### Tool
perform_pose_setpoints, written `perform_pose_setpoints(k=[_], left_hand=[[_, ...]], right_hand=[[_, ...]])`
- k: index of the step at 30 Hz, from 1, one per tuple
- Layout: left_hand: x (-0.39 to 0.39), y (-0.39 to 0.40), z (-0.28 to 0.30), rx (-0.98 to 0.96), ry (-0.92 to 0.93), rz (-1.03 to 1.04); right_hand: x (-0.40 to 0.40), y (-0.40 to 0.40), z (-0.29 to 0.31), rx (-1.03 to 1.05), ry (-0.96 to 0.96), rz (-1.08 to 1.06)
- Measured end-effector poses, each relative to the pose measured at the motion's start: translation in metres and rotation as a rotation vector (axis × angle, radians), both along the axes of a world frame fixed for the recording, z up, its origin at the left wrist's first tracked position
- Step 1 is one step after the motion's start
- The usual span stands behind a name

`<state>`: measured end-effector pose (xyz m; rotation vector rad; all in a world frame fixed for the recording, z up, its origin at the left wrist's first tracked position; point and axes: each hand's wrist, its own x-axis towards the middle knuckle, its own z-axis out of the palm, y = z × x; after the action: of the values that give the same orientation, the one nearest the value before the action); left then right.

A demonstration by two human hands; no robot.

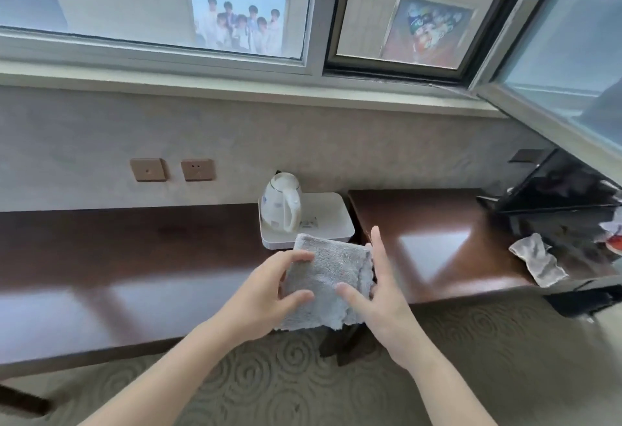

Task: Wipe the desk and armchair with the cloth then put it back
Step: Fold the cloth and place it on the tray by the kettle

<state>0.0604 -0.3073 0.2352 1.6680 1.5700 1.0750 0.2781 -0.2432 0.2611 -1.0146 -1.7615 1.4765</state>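
L hand [269, 291]: fingers curled, pinching | R hand [380, 291]: fingers straight, thumb pressing | both forearms extended fwd

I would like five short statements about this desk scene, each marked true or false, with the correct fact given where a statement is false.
1. Both hands hold the grey cloth. True: the left hand grips its left edge and the right hand holds its right edge.
2. The white kettle lies on its side on the carpet. False: it stands upright on a white tray on the desk.
3. A second, lighter cloth lies on the right part of the desk. True.
4. The grey cloth is spread flat on the desk. False: it is held up in the hands, in front of the desk edge.
5. Two wall plates sit on the wall left of the kettle. True.
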Motion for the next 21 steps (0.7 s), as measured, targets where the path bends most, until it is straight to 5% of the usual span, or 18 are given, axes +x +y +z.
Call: perform_pose_setpoints(k=[6,21], left_hand=[[-0.011,0.082,-0.020,-0.090,0.216,-0.045],[-0.006,0.329,-0.144,-0.553,0.401,0.047]], right_hand=[[-0.014,0.071,-0.036,0.133,-0.329,0.019],[-0.048,0.344,-0.171,-0.011,-0.637,0.202]])
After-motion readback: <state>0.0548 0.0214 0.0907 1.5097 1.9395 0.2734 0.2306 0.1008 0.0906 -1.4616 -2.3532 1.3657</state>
